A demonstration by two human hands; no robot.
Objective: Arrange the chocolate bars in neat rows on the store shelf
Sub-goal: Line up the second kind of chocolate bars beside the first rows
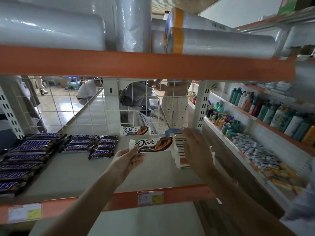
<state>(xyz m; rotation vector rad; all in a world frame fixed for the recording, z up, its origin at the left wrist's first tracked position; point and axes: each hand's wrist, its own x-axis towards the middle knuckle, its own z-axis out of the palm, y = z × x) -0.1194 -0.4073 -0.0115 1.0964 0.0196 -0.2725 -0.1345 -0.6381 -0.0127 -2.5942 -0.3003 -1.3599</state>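
My left hand (128, 158) pinches the left end of a white and brown Dove bar (153, 144), holding it flat above the grey shelf (105, 172). My right hand (197, 149) rests with fingers extended along the side of an upright row of Dove bars (179, 151) standing on edge; whether it grips them is unclear. A second Dove bar (135, 130) lies flat at the back of the shelf by the wire grid. Snickers bars (29, 155) lie in rows on the left, with a smaller group (92, 144) nearer the middle.
An orange beam (136, 64) with wrapped white rolls (219, 42) on top hangs low overhead. The shelf's orange front lip (119, 200) carries price tags. A white upright post (201, 106) stands right of the Dove row. People stand behind the wire grid (71, 106). Bottles (265, 109) fill shelves at right.
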